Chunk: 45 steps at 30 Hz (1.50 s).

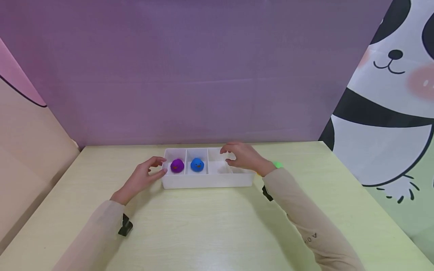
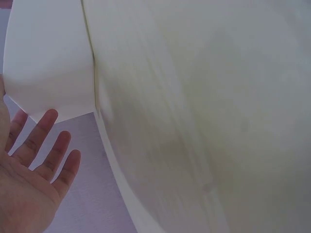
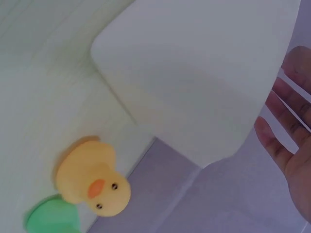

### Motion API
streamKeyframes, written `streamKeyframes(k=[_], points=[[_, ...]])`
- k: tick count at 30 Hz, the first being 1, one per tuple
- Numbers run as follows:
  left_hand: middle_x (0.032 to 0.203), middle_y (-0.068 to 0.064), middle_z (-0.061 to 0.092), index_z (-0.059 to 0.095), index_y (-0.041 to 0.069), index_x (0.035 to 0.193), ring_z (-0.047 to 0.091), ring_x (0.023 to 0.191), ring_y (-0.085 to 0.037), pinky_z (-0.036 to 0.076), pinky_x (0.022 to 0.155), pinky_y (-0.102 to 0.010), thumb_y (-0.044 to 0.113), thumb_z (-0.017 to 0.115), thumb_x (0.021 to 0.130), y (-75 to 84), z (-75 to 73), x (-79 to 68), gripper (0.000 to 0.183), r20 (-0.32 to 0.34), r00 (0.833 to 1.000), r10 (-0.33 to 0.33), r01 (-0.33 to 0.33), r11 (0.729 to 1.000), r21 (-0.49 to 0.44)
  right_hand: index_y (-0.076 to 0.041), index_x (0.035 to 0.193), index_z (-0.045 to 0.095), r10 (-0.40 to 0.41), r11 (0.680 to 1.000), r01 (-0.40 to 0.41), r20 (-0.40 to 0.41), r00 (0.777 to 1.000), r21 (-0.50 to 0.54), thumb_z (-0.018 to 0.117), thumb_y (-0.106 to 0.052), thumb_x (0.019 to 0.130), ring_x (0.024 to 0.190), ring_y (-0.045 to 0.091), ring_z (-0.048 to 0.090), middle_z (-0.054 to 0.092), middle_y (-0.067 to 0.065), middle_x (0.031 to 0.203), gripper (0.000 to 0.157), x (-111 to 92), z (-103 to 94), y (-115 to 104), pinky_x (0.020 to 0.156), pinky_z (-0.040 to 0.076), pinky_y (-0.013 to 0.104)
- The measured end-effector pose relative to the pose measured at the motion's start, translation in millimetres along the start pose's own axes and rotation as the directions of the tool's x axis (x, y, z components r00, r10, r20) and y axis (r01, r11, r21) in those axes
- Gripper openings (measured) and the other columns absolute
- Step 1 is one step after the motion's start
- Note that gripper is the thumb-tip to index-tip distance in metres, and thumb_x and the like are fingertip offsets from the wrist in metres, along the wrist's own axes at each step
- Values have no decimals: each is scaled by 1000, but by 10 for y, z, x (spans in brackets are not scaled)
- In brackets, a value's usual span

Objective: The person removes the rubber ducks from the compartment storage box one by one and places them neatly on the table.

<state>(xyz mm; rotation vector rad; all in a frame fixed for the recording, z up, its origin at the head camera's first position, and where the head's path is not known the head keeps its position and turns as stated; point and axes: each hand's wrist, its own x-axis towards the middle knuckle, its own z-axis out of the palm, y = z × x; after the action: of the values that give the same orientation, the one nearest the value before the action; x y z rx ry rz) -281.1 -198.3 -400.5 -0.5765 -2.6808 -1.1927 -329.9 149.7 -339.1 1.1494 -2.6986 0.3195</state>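
Observation:
A white divided box (image 1: 207, 181) lies across the table. In its leftmost compartment is a purple toy duck (image 1: 177, 166), and a blue toy duck (image 1: 197, 165) sits in the one beside it. My left hand (image 1: 144, 176) is at the box's left end, fingers spread, thumb and fingertips at the wall. My right hand (image 1: 245, 156) hovers over the right-hand compartments with thumb and fingers apart; nothing shows between them. Right of the box, a yellow toy duck (image 3: 97, 177) and a green rounded toy (image 3: 53, 216) stand on the table, mostly behind my right wrist in the head view.
The pale wooden table (image 1: 203, 226) ends at a purple backdrop (image 1: 203, 75) just behind the box. A panda picture (image 1: 383, 143) covers the wall on the right. Each sleeve carries a black wrist device (image 1: 125, 226).

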Motion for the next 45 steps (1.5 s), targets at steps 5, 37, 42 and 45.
streamKeyframes(k=[5, 37, 42, 45], points=[[116, -13, 59, 51, 8, 123, 52, 111, -34, 40, 91, -52, 29, 61, 88, 9, 2, 4, 42, 0, 1000, -2, 2, 1000, -9, -9, 106, 63, -11, 1000, 10, 25, 1000, 28, 64, -11, 81, 96, 21, 58, 63, 4, 105, 25, 107, 9, -117, 82, 48, 34], [115, -15, 59, 51, 7, 122, 53, 110, -34, 41, 89, -51, 26, 61, 88, 21, 6, 6, 41, -6, 1000, 6, -6, 1000, 2, -11, 108, 64, -23, 1000, 22, 146, 989, 4, 66, -14, 82, 102, 18, 55, 62, 1, 110, 26, 585, 309, -422, 87, 47, 31], [116, -17, 59, 51, 8, 122, 53, 110, -35, 41, 89, -51, 27, 61, 88, 15, 7, 4, 40, -4, 1000, 6, -6, 1000, 0, -11, 106, 63, 0, 1000, 2, 179, 984, -11, 66, -12, 82, 103, 19, 55, 62, 2, 111, 25, 628, 344, -444, 87, 47, 32], [116, -16, 59, 51, 7, 122, 52, 110, -34, 41, 90, -51, 26, 61, 88, 10, 9, 7, 41, -2, 1000, 2, -2, 1000, -2, -11, 106, 63, 15, 1000, -9, 195, 981, -29, 66, -11, 82, 102, 19, 55, 62, 3, 110, 24, 650, 353, -464, 86, 48, 32]])
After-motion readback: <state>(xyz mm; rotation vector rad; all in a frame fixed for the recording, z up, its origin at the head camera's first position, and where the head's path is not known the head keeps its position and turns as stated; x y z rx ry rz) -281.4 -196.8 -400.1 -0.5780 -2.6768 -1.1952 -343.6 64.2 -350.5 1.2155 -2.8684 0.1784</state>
